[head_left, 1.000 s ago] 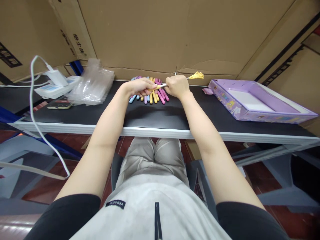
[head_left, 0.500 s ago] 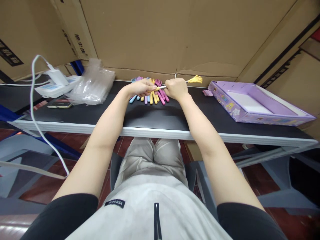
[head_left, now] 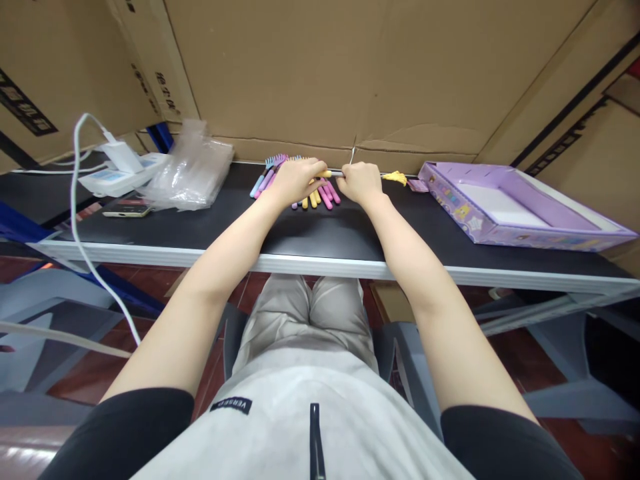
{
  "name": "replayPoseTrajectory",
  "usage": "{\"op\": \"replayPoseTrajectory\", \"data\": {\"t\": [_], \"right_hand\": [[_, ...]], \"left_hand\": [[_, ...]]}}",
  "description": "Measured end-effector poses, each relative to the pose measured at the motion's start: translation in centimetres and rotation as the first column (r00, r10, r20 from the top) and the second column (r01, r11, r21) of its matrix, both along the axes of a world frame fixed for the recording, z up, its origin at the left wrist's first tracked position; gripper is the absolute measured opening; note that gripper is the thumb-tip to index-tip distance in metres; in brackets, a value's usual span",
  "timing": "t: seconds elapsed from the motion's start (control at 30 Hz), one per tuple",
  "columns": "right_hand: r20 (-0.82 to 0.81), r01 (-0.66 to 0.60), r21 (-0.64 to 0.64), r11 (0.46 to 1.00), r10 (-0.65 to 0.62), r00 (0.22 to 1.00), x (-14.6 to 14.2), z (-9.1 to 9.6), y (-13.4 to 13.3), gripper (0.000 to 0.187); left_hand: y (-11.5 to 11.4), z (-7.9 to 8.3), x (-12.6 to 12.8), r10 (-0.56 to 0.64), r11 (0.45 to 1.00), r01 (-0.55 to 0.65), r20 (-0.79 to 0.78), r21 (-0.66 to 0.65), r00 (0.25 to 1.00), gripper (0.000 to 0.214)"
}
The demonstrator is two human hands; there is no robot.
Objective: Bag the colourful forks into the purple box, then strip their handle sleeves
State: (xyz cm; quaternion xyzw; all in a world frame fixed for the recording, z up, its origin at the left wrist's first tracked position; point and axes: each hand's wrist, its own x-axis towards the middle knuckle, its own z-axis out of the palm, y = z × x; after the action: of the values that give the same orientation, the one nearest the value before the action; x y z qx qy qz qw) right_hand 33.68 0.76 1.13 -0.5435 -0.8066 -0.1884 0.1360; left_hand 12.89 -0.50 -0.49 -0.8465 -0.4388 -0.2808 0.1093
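Note:
A yellow back scratcher [head_left: 396, 178] with a hand-shaped head and a thin metal rod lies nearly level across both hands. My right hand [head_left: 363, 182] is closed in a fist round its rod, with the yellow head sticking out to the right. My left hand [head_left: 301, 181] holds the yellow handle end, its fingers partly hiding it. Below and behind the left hand several more back scratchers in blue, purple, yellow and pink [head_left: 327, 195] lie side by side on the black table, their handles toward me.
A purple open box [head_left: 500, 200] stands at the right, with a small pink packet [head_left: 418, 185] beside it. Clear plastic bags [head_left: 193, 170], a phone [head_left: 127, 208] and a white power strip [head_left: 123, 175] with a cable lie at the left. Cardboard [head_left: 350, 80] walls the back.
My left hand has shifted right and turned palm down over the pile. The back scratcher's head has come lower, and the rod is more level. Less of the rod shows on the right.

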Motion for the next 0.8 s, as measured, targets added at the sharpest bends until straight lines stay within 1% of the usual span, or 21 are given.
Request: {"op": "replayPoseTrajectory", "data": {"t": [0.13, 0.27, 0.37, 0.53, 0.67, 0.73, 0.8], "right_hand": [[-0.012, 0.028, -0.022, 0.999, -0.028, 1.0, -0.4, 0.3, -0.5, 0.051], [0.002, 0.026, -0.013, 1.0, -0.026, 1.0, -0.6, 0.3, -0.7, 0.051], [0.019, 0.032, -0.004, 0.999, -0.032, 0.999, -0.7, 0.2, -0.7, 0.05], [0.021, 0.028, -0.009, 1.0, -0.028, 0.999, -0.9, 0.5, -0.9, 0.049], [0.033, 0.026, -0.031, 0.999, -0.025, 0.999, -1.1, 0.8, -1.2, 0.049], [0.049, 0.036, -0.037, 0.999, -0.034, 0.998, -1.1, 0.9, -1.3, 0.05], [0.058, 0.027, -0.033, 0.999, -0.025, 0.998, -1.1, 0.8, -1.3, 0.051]], "left_hand": [[-0.1, 0.2, 0.6, 0.042, 0.998, -0.041, -0.02, 0.051, 0.999, 0.015], [0.5, -0.1, 0.7, -0.02, 0.991, 0.019, 0.005, 0.132, 1.0, 0.023], [1.0, -0.4, 0.5, -0.048, 0.988, 0.043, 0.028, 0.149, 0.998, 0.022], [1.1, -0.5, 0.4, -0.021, 0.997, 0.014, 0.089, 0.08, 0.996, 0.018], [1.1, -0.4, 0.3, -0.018, 1.0, 0.013, 0.182, 0.026, 0.983, 0.016], [1.3, -0.3, 0.1, -0.024, 1.0, 0.025, 0.235, -0.002, 0.972, 0.014], [1.6, -0.2, 0.0, -0.046, 0.997, 0.063, 0.292, -0.05, 0.955, 0.012]]}}
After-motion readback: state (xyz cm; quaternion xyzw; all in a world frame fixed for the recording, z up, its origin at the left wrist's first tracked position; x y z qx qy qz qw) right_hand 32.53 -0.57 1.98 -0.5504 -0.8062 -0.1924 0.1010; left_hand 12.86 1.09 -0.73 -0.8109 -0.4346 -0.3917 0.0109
